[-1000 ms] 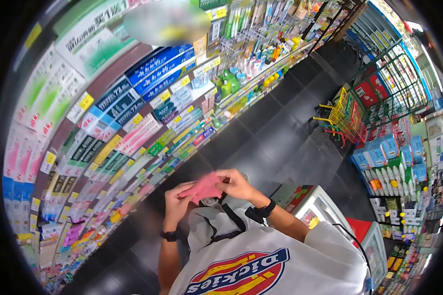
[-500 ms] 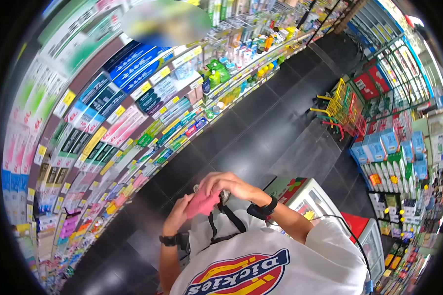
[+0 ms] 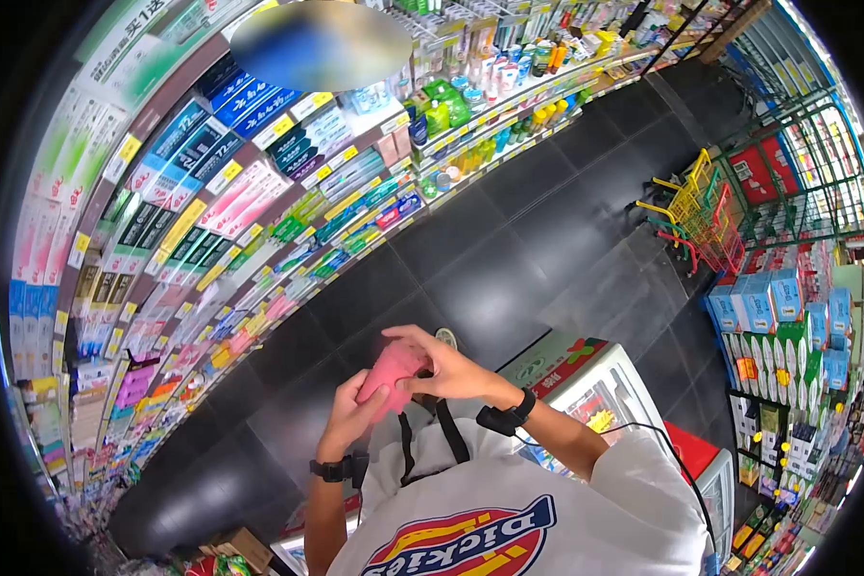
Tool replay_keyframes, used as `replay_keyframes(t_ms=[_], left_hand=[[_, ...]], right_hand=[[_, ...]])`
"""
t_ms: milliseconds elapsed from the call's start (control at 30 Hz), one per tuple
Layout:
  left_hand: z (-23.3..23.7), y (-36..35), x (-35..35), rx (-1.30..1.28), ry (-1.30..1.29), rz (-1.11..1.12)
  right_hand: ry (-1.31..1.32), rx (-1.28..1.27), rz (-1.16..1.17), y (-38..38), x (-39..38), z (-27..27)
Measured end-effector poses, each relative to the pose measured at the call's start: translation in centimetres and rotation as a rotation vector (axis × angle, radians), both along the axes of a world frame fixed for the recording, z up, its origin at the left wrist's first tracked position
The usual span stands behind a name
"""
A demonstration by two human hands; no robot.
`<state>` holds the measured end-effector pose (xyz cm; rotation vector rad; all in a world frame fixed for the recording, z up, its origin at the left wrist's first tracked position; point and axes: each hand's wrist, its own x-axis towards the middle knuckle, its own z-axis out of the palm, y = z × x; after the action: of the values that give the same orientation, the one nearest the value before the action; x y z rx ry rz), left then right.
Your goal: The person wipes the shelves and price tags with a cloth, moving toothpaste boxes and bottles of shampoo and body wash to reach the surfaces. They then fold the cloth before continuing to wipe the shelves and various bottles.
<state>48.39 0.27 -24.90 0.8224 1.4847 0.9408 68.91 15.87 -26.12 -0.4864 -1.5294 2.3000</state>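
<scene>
The shelves [image 3: 211,240] take up the whole left side, curving away from me and packed with boxes, tubes and yellow price tags. Beside them runs the dark tiled floor [image 3: 509,259], the widest bare stretch in sight. Off to the right stands a green wire rack [image 3: 797,182], with stacked blue boxes [image 3: 778,298] below it and a nest of yellow and red baskets [image 3: 701,216] set on the tiles in front. Closer in, just right of my right arm, is a glass-topped freezer [image 3: 595,394] with a red and green rim.

Below all that is my white shirt [image 3: 509,518] with its big printed logo, and black straps [image 3: 448,432] running up the chest.

My left hand [image 3: 350,418] is raised in front of my chest, fingers curled up around the lower left edge of the pink pouch [image 3: 392,370], so it is closed on it from below. My right hand [image 3: 451,370] comes over from the other side, thumb and fingertips pinched onto the pouch's top and right edge. Both hands have hold of it, then, and it sits between them, upright and a little tilted, over the floor and just ahead of my shirt (what the pouch is made of I cannot tell).

A black watch [image 3: 331,469] is on my left wrist and a black band [image 3: 511,416] on my right.
</scene>
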Motion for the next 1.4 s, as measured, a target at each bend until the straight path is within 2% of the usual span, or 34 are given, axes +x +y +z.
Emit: replay_keyframes(t_ms=[233, 400, 467, 533, 567, 600, 667, 700, 767, 867, 900, 933, 1033, 1167, 1267, 1400], left_hand=[[-0.7, -1.5, 1.2, -0.017, -0.122, 0.171], [-0.6, -5.9, -0.6, 0.058, -0.150, 0.294], [-1.2, -9.0, -1.9, 0.078, -0.218, 0.340], [0.3, -11.0, -3.4, 0.045, -0.129, 0.373], [-0.1, -12.6, -4.3, 0.115, -0.096, 0.434], [-0.8, -14.3, -5.1, 0.188, -0.075, 0.476], [-1.6, -17.9, -7.1, 0.208, -0.034, 0.528], [-1.2, -19.9, -8.4, 0.179, -0.016, 0.525], [-1.6, -23.9, -10.0, 0.276, -0.065, 0.588], [-1.9, -30.3, -13.9, 0.389, -0.274, 0.663], [-2.0, -32.9, -14.9, 0.416, -0.362, 0.690], [-2.5, -35.4, -16.4, 0.435, -0.388, 0.687], [-2.2, -42.3, -19.4, 0.431, -0.083, 0.770], [-1.7, -49.5, -21.6, 0.351, -0.100, 0.956], [-3.1, -53.3, -22.8, 0.343, -0.058, 1.094], [-3.0, -56.7, -25.1, 0.338, -0.105, 1.230]], right_hand=[[-0.042, -0.230, -0.086, -0.8, -1.4, -2.2], [-0.117, -0.316, 0.026, -3.8, -5.1, -3.1], [-0.187, -0.256, 0.141, -6.0, -6.9, -1.6], [-0.005, -0.165, 0.127, -10.1, -9.8, -3.9], [-0.089, -0.161, 0.138, -11.5, -11.3, -2.9], [-0.059, -0.107, 0.132, -13.2, -12.9, -2.9], [-0.106, -0.002, 0.214, -15.7, -15.5, -2.0], [-0.084, 0.066, 0.209, -17.3, -16.9, -2.1], [-0.041, 0.204, 0.190, -20.4, -19.8, -2.3], [-0.057, 0.101, 0.096, -25.9, -24.8, 0.3], [-0.061, 0.237, 0.096, -27.5, -26.5, 0.9], [-0.062, 0.209, 0.109, -29.0, -28.3, 1.4], [-0.056, 0.142, 0.130, -33.9, -33.4, 3.2], [-0.015, 0.136, 0.228, -37.3, -39.2, 3.5], [-0.073, 0.243, 0.192, -38.9, -43.0, 3.9], [-0.035, 0.173, 0.141, -38.5, -49.7, 2.3]])
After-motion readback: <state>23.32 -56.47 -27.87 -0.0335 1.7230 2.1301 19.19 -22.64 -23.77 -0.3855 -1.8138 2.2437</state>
